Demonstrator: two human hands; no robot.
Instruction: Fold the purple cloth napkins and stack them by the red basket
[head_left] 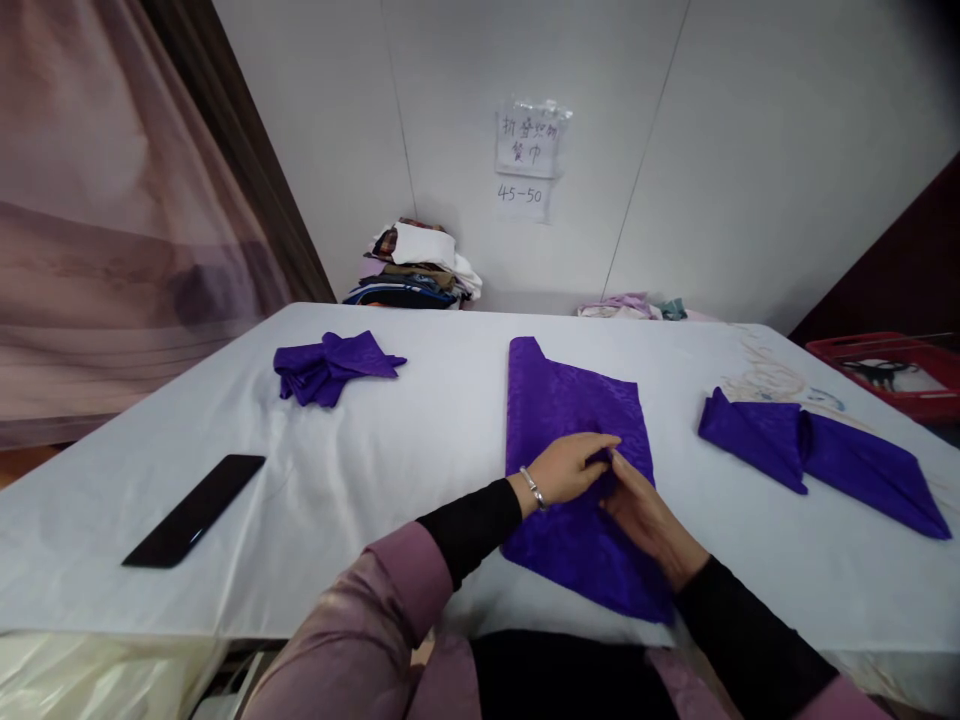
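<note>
A purple cloth napkin (577, 400) lies spread on the white-covered table in front of me, its far left corner folded over. My left hand (570, 468) comes over it from the left, with a silver bracelet at the wrist. Its thumb and fingers are closed on a bit of cloth near the napkin's middle. From the right, my right hand (649, 515) meets it there, its fingertips close against the left ones and pinching the same cloth. The fingers partly hide the gathered fabric between them.
A folded purple napkin (330, 368) rests at far left, and another folded purple cloth (825, 450) at right. A black flat slab (193, 512) lies at left. Piled clothes (420, 265) stand behind the table (390, 460). A red basket (892, 375) is at far right.
</note>
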